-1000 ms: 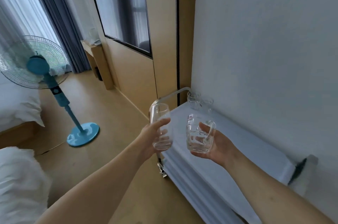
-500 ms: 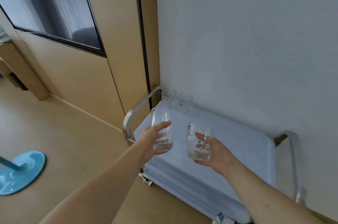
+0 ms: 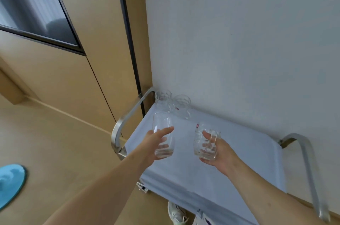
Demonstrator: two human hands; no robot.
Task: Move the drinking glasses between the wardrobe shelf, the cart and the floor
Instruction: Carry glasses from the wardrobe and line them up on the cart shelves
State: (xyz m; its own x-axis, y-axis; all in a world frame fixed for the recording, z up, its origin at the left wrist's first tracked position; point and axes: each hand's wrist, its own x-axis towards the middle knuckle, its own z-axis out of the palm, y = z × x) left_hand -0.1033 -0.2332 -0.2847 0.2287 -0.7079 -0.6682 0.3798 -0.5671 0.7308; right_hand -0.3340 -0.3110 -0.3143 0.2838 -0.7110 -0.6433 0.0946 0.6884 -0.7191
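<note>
My left hand [image 3: 155, 144] grips a tall clear drinking glass [image 3: 162, 129] and holds it above the left part of the cart's white top [image 3: 244, 153]. My right hand [image 3: 219, 153] holds a clear glass mug [image 3: 203, 144], fingers curled through its handle, over the middle of the cart. Two more clear glasses [image 3: 172, 102] stand side by side at the cart's far left corner, against the wall.
The cart has a metal handle at its left end [image 3: 123, 123] and another at its right end [image 3: 309, 167], and stands against a white wall. Wooden wardrobe panels [image 3: 103, 41] rise on the left. A blue fan base [image 3: 10, 182] lies on the floor. A shoe [image 3: 176, 213] shows below.
The view has swung right and down onto the cart. Both hands have carried their glasses closer over the cart top. The fan has left the view except its base.
</note>
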